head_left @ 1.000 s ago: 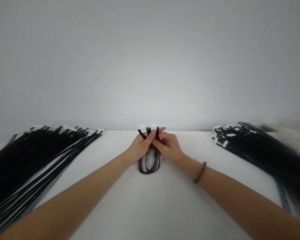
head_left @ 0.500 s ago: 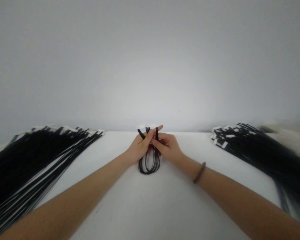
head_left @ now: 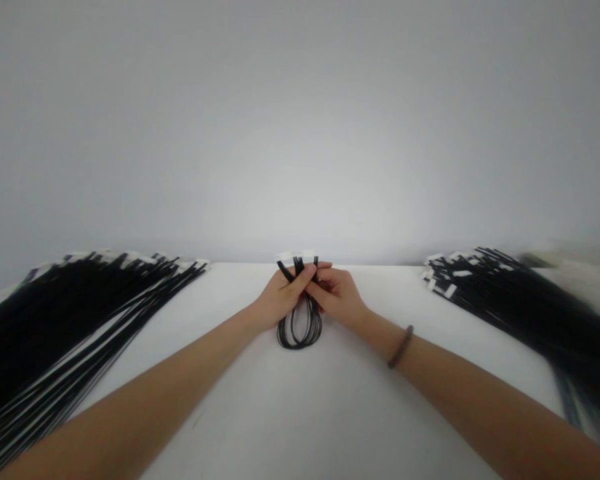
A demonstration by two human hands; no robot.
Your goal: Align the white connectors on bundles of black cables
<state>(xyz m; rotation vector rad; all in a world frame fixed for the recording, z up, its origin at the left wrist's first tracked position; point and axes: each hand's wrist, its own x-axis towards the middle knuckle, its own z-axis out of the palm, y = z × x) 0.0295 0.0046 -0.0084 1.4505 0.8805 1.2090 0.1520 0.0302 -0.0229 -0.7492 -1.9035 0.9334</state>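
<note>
Black cable loop [head_left: 297, 346], white ends [head_left: 307, 254]

Middle of the looped black cables [head_left: 312, 313] out of sight behind fingers [head_left: 299, 284]

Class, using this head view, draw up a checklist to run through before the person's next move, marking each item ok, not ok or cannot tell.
1. Left hand gripping the looped cables: ok.
2. Right hand gripping them too: ok.
3. White ends showing above the hands: ok.
4. Cables tied at the middle: cannot tell; hands cover it.
5. Left pile and right pile apart from both hands: ok.
</note>
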